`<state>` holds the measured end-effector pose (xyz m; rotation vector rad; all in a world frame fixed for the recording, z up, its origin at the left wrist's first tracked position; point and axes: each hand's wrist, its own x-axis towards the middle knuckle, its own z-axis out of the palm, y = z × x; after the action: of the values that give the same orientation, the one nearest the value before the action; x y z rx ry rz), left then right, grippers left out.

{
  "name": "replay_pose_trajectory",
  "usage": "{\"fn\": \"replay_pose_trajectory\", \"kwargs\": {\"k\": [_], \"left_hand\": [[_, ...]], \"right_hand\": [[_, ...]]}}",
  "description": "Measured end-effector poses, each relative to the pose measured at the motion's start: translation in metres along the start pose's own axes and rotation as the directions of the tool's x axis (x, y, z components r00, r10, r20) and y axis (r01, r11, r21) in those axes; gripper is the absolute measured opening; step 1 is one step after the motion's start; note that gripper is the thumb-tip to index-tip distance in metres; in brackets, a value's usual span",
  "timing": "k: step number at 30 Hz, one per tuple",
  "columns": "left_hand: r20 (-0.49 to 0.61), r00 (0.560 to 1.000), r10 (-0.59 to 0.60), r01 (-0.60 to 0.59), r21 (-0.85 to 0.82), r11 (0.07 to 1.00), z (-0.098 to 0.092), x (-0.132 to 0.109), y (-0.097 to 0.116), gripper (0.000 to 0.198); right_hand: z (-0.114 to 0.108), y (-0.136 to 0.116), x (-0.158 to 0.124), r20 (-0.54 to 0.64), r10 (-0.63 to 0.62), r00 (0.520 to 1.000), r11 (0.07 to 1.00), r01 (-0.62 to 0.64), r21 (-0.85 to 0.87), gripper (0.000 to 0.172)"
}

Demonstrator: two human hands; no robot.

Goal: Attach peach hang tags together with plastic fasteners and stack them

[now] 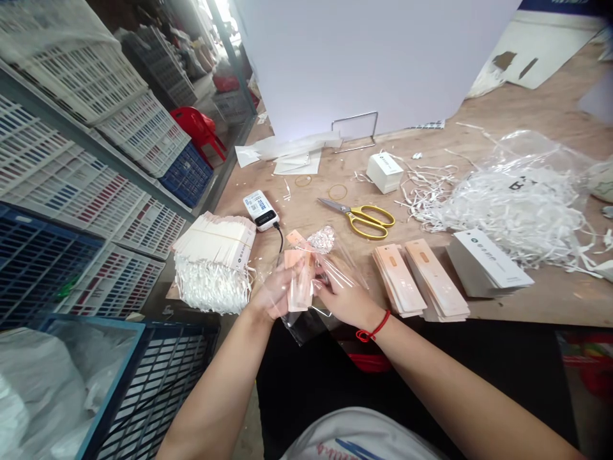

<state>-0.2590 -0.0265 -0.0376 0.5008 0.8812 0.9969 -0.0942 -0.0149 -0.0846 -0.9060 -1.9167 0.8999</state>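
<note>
My left hand [276, 289] is closed around several orange-and-white paper tags [301, 281] at the table's front edge. A transparent plastic bag [347, 259] wraps loosely about the tags and spreads over my right hand [342, 299]. The fingers of that hand are pinched on the bag, beside the tags' lower right side; their tips are partly hidden. Just behind the tags lies a crumpled, shiny wad [322, 239]. To the right are two stacks of similar orange tags, a nearer one [397, 281] and another [435, 281].
Yellow-handled scissors [368, 220] lie behind my hands. A white device [261, 209] with a cable sits left of them, near a banded bundle of stringed tags [215, 246]. White card stacks [488, 265] and a heap of white strings [522, 198] lie right. A blue crate [163, 358] stands lower left.
</note>
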Motion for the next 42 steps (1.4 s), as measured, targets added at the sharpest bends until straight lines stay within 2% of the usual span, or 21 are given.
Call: {"fn": "replay_pose_trajectory", "kwargs": {"k": [12,16,19,23,26,30,34,38,42], "left_hand": [[0.076,0.996,-0.038,0.037,0.018,0.999,-0.018,0.007,-0.004,0.041],[0.027,0.999,-0.040,0.040,0.011,0.999,-0.020,0.008,-0.004,0.036],[-0.013,0.995,-0.100,0.100,-0.008,0.995,-0.021,0.007,0.001,0.037],[-0.015,0.984,-0.176,0.175,-0.022,0.984,-0.020,0.001,0.011,0.037],[-0.040,0.989,-0.143,0.142,-0.017,0.990,-0.010,-0.002,0.013,0.035],[-0.061,0.995,-0.076,0.076,-0.008,0.997,0.005,0.000,0.004,0.030],[-0.061,0.998,0.007,-0.007,-0.012,1.000,0.009,0.004,-0.005,0.029],[-0.054,0.994,0.099,-0.099,-0.002,0.995,0.009,0.008,-0.008,0.029],[-0.068,0.993,0.095,-0.097,-0.020,0.995,0.011,0.008,-0.008,0.023]], "right_hand": [[-0.004,-0.002,0.004,-0.012,0.001,1.000,1.000,-0.001,0.020,0.056],[-0.010,-0.005,0.007,0.004,-0.001,1.000,1.000,0.001,0.024,0.062],[-0.015,-0.005,0.007,0.039,-0.036,0.999,0.999,0.035,0.011,0.071],[-0.013,-0.002,0.005,0.029,-0.072,0.997,0.997,0.071,0.024,0.060],[-0.009,-0.001,0.004,0.002,-0.037,0.999,0.998,0.037,0.050,0.056],[-0.011,-0.005,0.005,0.000,0.019,1.000,0.991,-0.019,0.135,0.057],[-0.014,-0.009,0.005,-0.002,0.039,0.999,0.981,-0.038,0.188,0.055],[-0.010,-0.009,0.004,-0.042,0.057,0.997,0.998,-0.056,0.035,0.051],[-0.008,-0.009,0.003,-0.043,0.077,0.996,0.993,-0.081,-0.084,0.050]]}}
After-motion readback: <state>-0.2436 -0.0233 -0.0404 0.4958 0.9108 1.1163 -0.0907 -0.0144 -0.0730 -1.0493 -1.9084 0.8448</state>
